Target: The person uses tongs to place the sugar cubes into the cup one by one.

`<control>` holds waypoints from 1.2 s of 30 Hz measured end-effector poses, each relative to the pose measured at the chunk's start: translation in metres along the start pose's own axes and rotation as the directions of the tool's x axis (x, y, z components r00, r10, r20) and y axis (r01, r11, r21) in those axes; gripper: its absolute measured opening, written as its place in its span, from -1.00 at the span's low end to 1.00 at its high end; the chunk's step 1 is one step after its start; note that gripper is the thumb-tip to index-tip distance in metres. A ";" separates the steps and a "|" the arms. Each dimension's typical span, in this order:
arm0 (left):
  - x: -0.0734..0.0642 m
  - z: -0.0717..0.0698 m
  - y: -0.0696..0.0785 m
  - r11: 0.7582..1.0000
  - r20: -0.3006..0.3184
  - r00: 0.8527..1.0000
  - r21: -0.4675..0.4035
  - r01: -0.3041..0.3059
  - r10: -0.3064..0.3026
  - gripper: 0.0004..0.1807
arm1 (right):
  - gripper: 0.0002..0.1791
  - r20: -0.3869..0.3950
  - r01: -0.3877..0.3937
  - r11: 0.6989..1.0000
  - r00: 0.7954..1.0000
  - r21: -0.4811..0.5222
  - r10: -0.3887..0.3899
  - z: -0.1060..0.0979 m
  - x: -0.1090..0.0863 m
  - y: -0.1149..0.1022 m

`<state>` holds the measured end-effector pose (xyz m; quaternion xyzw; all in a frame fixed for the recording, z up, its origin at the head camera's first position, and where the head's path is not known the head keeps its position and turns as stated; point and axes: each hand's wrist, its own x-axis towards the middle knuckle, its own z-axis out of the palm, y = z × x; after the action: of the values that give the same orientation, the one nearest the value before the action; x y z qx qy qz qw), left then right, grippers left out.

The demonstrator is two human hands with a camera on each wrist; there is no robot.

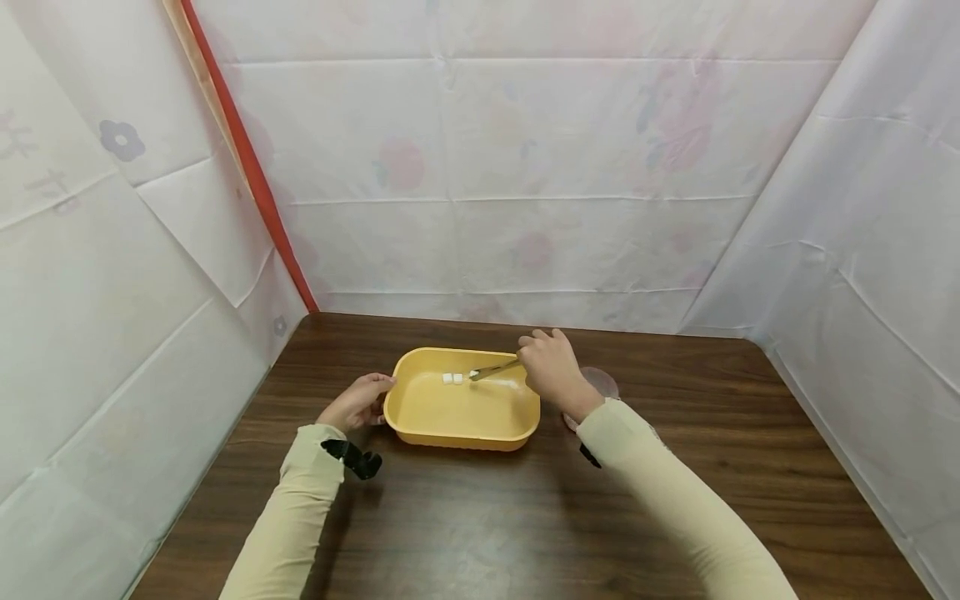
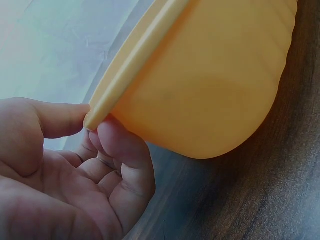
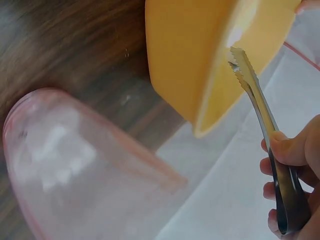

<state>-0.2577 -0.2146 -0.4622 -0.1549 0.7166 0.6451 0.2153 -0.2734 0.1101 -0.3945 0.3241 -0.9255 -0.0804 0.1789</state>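
Note:
A yellow plastic basin point(image 1: 465, 422) stands on the table. My left hand point(image 1: 360, 402) pinches its left rim between thumb and fingers, as the left wrist view shows closely. In my right hand point(image 1: 551, 371) are metal tongs point(image 3: 287, 200) with toothed tips, reaching over the basin's right side. Two small white cubes point(image 1: 452, 378) lie side by side on the basin floor. Another small white piece point(image 1: 474, 374) shows at the tong tips; I cannot tell whether they grip it.
Right of the basin, partly hidden by my right arm, stands a clear pinkish container point(image 3: 100, 135) with white pieces inside. The dark wooden table point(image 1: 465, 517) meets white patterned sheets point(image 1: 510, 167) at the back and sides. A red strip point(image 1: 255, 167) runs down the left corner.

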 end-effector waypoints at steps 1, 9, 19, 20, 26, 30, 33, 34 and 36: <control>0.000 0.000 0.000 1.000 -0.004 1.000 -0.001 0.002 -0.002 -0.64 | -0.81 -0.011 0.000 1.000 1.000 -0.002 0.000 -0.003 -0.002 0.002; 0.000 -0.001 -0.001 1.000 0.006 1.000 -0.006 -0.004 0.004 -0.60 | -0.94 -0.078 -0.014 1.000 0.997 -0.022 0.013 -0.028 -0.025 0.020; -0.001 -0.001 -0.002 0.999 0.023 0.999 0.010 -0.035 0.035 -0.60 | -0.88 -0.158 -0.030 0.999 0.987 -0.025 0.025 -0.050 -0.057 0.044; -0.001 -0.001 -0.001 0.999 0.022 0.999 0.014 -0.032 0.032 -0.59 | -0.87 -0.165 -0.031 0.999 0.986 -0.030 0.026 -0.052 -0.060 0.047; -0.001 -0.001 -0.001 1.000 0.023 1.000 0.013 -0.001 0.001 -0.55 | -0.88 -0.213 -0.050 0.998 0.976 -0.044 0.040 -0.057 -0.083 0.062; -0.003 -0.002 -0.003 1.000 0.024 1.000 0.005 -0.004 0.004 -0.57 | -0.86 -0.234 -0.068 0.997 0.971 -0.040 0.056 -0.060 -0.097 0.073; -0.005 -0.004 -0.004 1.000 0.032 0.999 0.000 -0.031 0.031 -0.59 | -0.82 -0.253 -0.070 0.997 0.966 -0.042 0.057 -0.062 -0.108 0.081; -0.005 -0.004 -0.004 0.999 0.036 0.998 -0.002 -0.041 0.041 -0.60 | -0.82 -0.259 -0.069 0.997 0.964 -0.043 0.056 -0.063 -0.111 0.083; -0.006 -0.005 -0.004 0.998 0.045 0.997 -0.003 -0.057 0.057 -0.61 | -0.82 -0.267 -0.071 0.996 0.962 -0.049 0.056 -0.064 -0.117 0.087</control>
<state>-0.2513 -0.2206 -0.4626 -0.1200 0.7153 0.6548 0.2126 -0.2134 0.2494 -0.3453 0.2968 -0.9004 -0.0573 0.3128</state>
